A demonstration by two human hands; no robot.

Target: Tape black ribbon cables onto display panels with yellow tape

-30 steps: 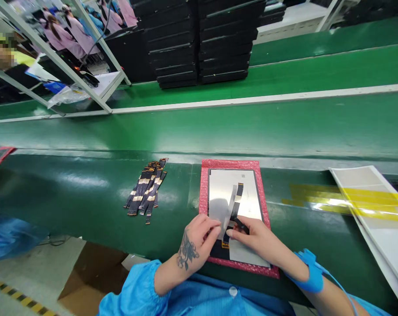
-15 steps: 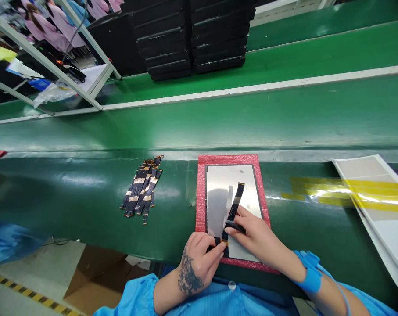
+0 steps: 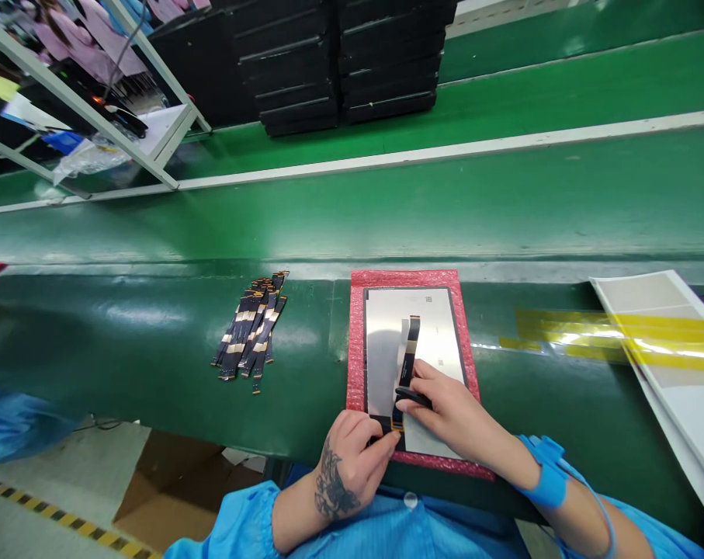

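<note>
A display panel (image 3: 438, 341), silvery with a dark border, lies back up on a pink bubble-wrap sheet (image 3: 356, 349). Over its lower part a black flex cable (image 3: 408, 359) slants upward, its lower gold end at the panel's dark connector strip. My right hand (image 3: 445, 400) is closed on this cable, with a slim black tool (image 3: 414, 397), perhaps tweezers, also between its fingers. My left hand (image 3: 352, 458) pinches at the panel's lower edge, fingertips on the dark strip beside the cable's end. The fingers partly hide the joint.
A pile of similar flex cables (image 3: 250, 326) lies left on the green bench (image 3: 305, 411). White sheets (image 3: 677, 373) and yellow tape strips (image 3: 549, 332) are at right. Stacked black trays (image 3: 386, 62) and a white metal frame (image 3: 177, 136) stand behind. A cardboard box (image 3: 171, 489) is below.
The cable's upper end has swung left and stands more upright. My right hand has shifted slightly left with the black tool; my left hand stays at the panel's lower edge.
</note>
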